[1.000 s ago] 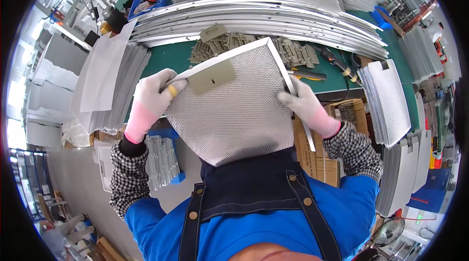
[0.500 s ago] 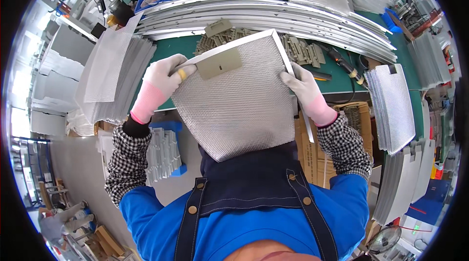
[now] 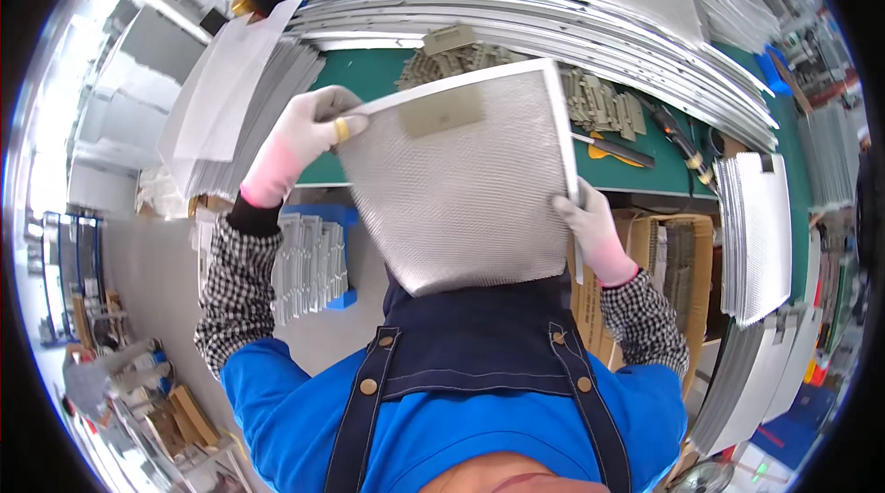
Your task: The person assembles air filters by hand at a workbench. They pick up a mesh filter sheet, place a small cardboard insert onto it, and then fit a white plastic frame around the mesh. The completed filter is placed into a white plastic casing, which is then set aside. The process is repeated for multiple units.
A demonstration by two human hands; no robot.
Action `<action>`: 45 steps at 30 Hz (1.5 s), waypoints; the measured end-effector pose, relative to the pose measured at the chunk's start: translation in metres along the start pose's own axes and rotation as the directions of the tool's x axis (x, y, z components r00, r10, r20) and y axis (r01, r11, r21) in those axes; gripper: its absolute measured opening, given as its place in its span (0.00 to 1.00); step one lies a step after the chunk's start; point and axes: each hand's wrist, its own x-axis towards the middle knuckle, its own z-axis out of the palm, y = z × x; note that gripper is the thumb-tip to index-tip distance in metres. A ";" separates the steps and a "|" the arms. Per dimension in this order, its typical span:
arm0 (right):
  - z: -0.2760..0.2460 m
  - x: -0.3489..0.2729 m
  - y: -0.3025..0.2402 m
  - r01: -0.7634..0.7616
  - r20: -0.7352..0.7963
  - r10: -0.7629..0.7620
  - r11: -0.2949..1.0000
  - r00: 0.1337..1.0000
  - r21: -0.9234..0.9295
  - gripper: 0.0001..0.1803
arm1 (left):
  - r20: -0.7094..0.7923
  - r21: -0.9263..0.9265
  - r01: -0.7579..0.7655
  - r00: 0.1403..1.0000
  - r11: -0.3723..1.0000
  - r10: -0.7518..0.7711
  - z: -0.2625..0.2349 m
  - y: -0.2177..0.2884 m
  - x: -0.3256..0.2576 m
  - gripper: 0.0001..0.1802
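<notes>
A silvery mesh filter panel (image 3: 461,198) is held up in front of my apron, tilted toward me. White frame strips run along its top and right edges, and a beige plate (image 3: 442,113) sits under the top strip near the left. My left hand (image 3: 313,129), in a white and pink glove with a yellow band on one finger, pinches the panel's upper left corner. Lower down on the opposite side, my right hand (image 3: 593,227) grips the right edge strip, its thumb on the mesh. The strip's lower end hangs loose beside the panel.
Beige plastic parts (image 3: 599,104) are heaped on the green table (image 3: 355,71) behind the panel. Long metal strips (image 3: 516,9) lie across the back. A knife (image 3: 618,150) and a power screwdriver (image 3: 682,138) rest at right. Mesh stacks (image 3: 751,225) stand on both sides.
My right hand has slid down the panel's right edge from near the upper corner. The left hand keeps its grip at the upper left corner. The whole view has shifted slightly.
</notes>
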 end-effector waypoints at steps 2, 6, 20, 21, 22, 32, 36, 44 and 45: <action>-0.005 -0.001 0.012 0.042 -0.073 -0.030 0.985 0.997 0.165 0.22 | 0.027 -0.082 0.004 1.000 0.997 -0.002 -0.001 -0.002 0.003 0.19; -0.010 0.005 0.028 0.119 -0.106 -0.088 0.936 0.990 0.332 0.19 | -0.053 -0.414 0.087 0.991 0.906 -0.119 0.029 0.001 0.002 0.23; -0.044 -0.006 0.041 0.371 -0.443 -0.143 0.792 0.885 0.485 0.24 | -0.109 -0.543 0.108 0.974 0.833 -0.197 0.173 -0.032 -0.039 0.15; -0.048 -0.007 0.038 0.381 -0.448 -0.161 0.803 0.879 0.458 0.26 | -0.111 -0.543 0.083 0.979 0.836 -0.170 0.175 -0.034 -0.039 0.15; -0.050 -0.008 0.037 0.388 -0.466 -0.162 0.807 0.870 0.444 0.26 | -0.114 -0.543 0.059 0.983 0.838 -0.143 0.176 -0.037 -0.039 0.15; -0.040 0.002 0.026 0.430 -0.506 -0.190 0.803 0.841 0.413 0.29 | -0.032 -0.346 -0.126 0.992 0.930 0.122 0.136 -0.042 -0.013 0.21; -0.046 -0.002 0.031 0.446 -0.549 -0.346 0.893 0.761 0.056 0.29 | -0.108 -0.124 -0.250 0.966 0.960 0.237 0.131 -0.043 -0.018 0.23; -0.011 -0.010 -0.042 0.527 -0.686 -0.310 0.841 0.658 0.125 0.40 | -0.470 -0.260 -0.485 0.819 0.835 0.329 0.132 0.007 -0.007 0.19; -0.007 -0.016 -0.064 0.507 -0.726 -0.287 0.856 0.625 0.099 0.40 | -0.536 -0.191 -0.481 0.781 0.856 0.319 0.126 0.018 -0.001 0.19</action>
